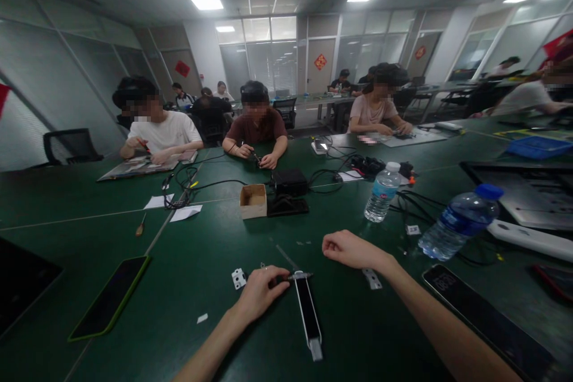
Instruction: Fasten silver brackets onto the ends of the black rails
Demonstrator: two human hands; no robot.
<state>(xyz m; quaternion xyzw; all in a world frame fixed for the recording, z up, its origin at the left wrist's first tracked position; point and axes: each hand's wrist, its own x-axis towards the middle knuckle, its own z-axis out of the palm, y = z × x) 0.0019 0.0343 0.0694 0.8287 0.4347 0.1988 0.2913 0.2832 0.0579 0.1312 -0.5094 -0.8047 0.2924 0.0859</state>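
My left hand [262, 291] reaches in from the bottom, thumb and fingers pinched on one end of a slim grey metallic rod [301, 275]. The rod lies across the far end of a long narrow black bar with white edges [307, 310], which has a pale tab at its near end. My right hand [351, 249] is farther right above the green table, its fingers curled closed; whatever may be inside them is hidden. A white piece with holes [239, 278] lies left of my left hand. Another white piece with holes [372, 279] is under my right wrist.
Two water bottles [382, 192] [461, 221] stand to the right, near a phone [483, 316]. A green-edged phone [110, 298] and a small screwdriver [141, 225] lie left. Ahead are an open cardboard box [253, 202], a black box [289, 182] and cables. Several people sit across the tables.
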